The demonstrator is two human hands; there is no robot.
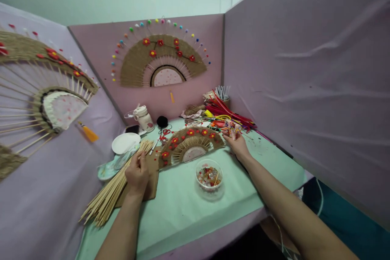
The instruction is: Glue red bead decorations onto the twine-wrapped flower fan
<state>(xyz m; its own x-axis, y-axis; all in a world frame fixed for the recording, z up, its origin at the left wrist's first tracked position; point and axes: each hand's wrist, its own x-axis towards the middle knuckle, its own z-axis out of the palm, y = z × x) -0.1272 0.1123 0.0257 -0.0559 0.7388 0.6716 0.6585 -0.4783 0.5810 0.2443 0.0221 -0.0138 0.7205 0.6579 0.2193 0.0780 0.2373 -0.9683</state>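
A small fan (pixel 198 131) of brown twine and thin sticks, with red flowers and a pale half-round centre, rests on the green table cover. My left hand (pixel 137 174) is closed with fingertips together, left of the fan and over a bundle of bamboo sticks (pixel 105 201); whatever it may pinch is too small to make out. Beside the fan's right end, my right hand (pixel 238 145) has its fingers bent together; what they grip is unclear. Just behind it is a clump with many coloured dots (pixel 233 127). A clear round tub (pixel 209 175) of mixed beads stands in front of the fan.
A brown board (pixel 150 189) lies under the sticks. White plate (pixel 126 143), lidded cup (pixel 144 118) and black yarn ball (pixel 162 121) are at back left. Red pipe cleaners (pixel 224 109) pile at back right. Larger fans (pixel 164 55) hang on the partitions enclosing the table.
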